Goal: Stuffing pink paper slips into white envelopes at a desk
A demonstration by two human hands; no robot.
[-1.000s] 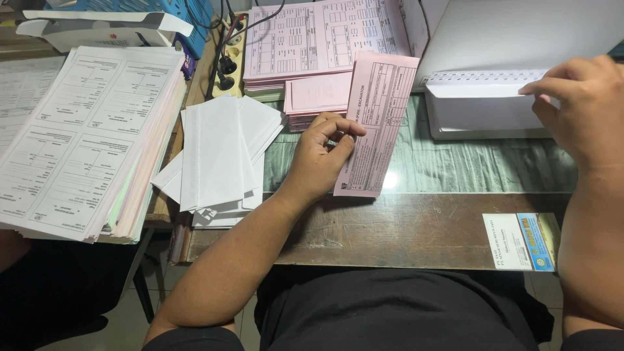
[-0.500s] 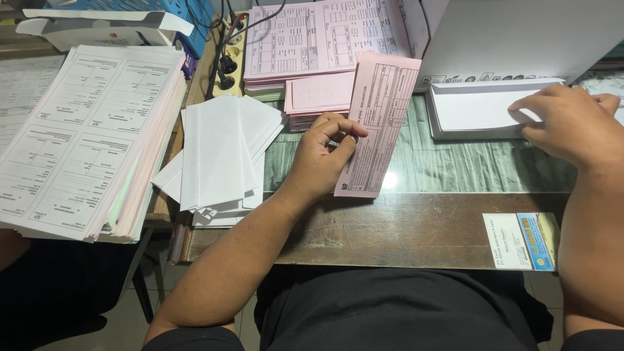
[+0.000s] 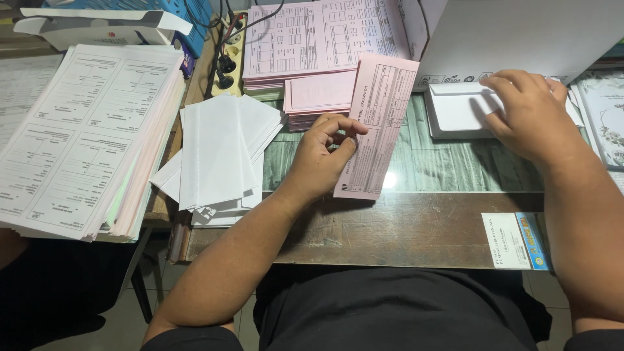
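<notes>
**Left hand pinching folded pink form, right hand flat on white envelopes in box**

Your left hand has the folded pink printed form pinched between thumb and fingertips at its left long edge. Fingers are curled nearly closed on that edge. The form stands tilted, bottom end on the green patterned desk mat, top end leaning over the short stack of folded pink forms.

Your right hand lies palm down on the white envelopes in the open white cardboard box. Fingers are spread and pressing the top envelope. Can't tell if any envelope is actually gripped; thumb side is hidden.

Around you: loose fan of white envelopes just left of your left hand, thick pile of white printed forms further left, large pink sheets behind, a power strip with black plugs between the piles, a small printed card on the brown wooden desk edge.

Risks, as a judgement:
- The pinch is only at one edge, so the pink form could swing or unfold.
- The flat right hand could drag out two envelopes instead of one, as they're stacked tight.
- The left elbow is near the loose envelope fan, so a nudge could slide some off the desk edge.
</notes>
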